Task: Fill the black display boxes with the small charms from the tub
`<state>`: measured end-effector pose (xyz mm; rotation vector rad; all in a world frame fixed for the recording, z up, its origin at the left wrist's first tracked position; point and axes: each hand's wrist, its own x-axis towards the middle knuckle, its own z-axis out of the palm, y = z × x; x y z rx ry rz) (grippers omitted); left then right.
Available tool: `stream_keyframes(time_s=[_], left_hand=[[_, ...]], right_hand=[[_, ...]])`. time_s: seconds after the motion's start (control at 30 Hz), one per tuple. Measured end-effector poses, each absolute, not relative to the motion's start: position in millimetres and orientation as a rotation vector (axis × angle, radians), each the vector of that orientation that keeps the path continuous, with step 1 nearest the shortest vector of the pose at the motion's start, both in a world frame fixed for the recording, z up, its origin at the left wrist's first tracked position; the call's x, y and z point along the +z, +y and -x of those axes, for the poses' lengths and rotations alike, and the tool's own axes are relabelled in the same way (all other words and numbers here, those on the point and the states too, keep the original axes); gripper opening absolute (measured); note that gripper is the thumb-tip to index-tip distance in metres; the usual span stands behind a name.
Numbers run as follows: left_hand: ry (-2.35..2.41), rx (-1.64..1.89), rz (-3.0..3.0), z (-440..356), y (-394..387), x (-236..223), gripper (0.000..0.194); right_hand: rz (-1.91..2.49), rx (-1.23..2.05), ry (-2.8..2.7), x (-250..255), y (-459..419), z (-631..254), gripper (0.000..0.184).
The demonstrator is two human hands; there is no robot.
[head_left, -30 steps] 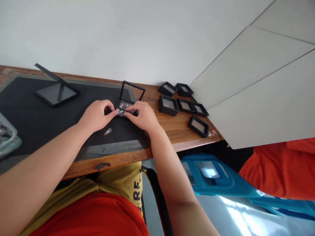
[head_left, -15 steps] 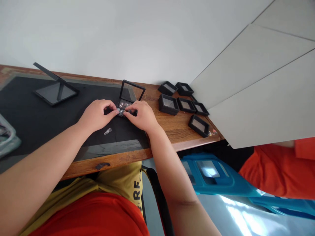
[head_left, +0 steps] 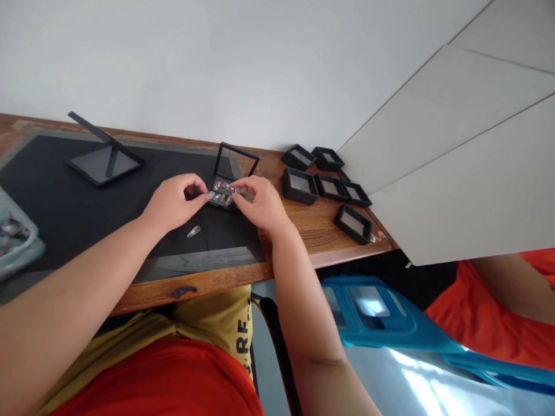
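Note:
A small black box (head_left: 224, 205) stands open on the dark mat, its clear framed lid (head_left: 237, 160) tilted up at the back. Several shiny false nails (head_left: 218, 197) lie in rows inside. My left hand (head_left: 177, 199) is closed, thumb and forefinger pinching at the box's left edge. Over the box's right side, my right hand (head_left: 260, 205) has its thumb and fingers curled; whether a nail is between the tips is hidden. One loose clear false nail (head_left: 193, 231) lies on the mat in front of the box.
A larger black frame-like case (head_left: 104, 164) stands open at the back left. A pale plastic tub (head_left: 21, 245) with small items sits at the left edge. Several black boxes (head_left: 300, 185) are on the wood at right. A co-worker's red clothing (head_left: 472, 306) shows beyond a blue chair (head_left: 385, 318).
My right hand has shifted right, uncovering more of the nails in the box. My left hand stays at the left edge. The view has shifted slightly, and the co-worker's arm shows more.

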<state>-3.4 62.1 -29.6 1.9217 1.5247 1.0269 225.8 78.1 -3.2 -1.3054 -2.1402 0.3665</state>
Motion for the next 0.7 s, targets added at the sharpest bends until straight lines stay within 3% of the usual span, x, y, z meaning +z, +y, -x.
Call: stream_keyframes(time_s=[0.47,0.7], left_hand=[[1.410,1.049,-2.009,5.2,64.3,-33.0,0.014],[1.418,1.017,-2.085,3.9,67.8,-40.6,0.019]], right_hand=[[1.352,0.478,-2.091,-2.3,80.2,-235.9,0.024],[1.297,0.446,-2.097,-5.6,81.0,-238.6,0.040]])
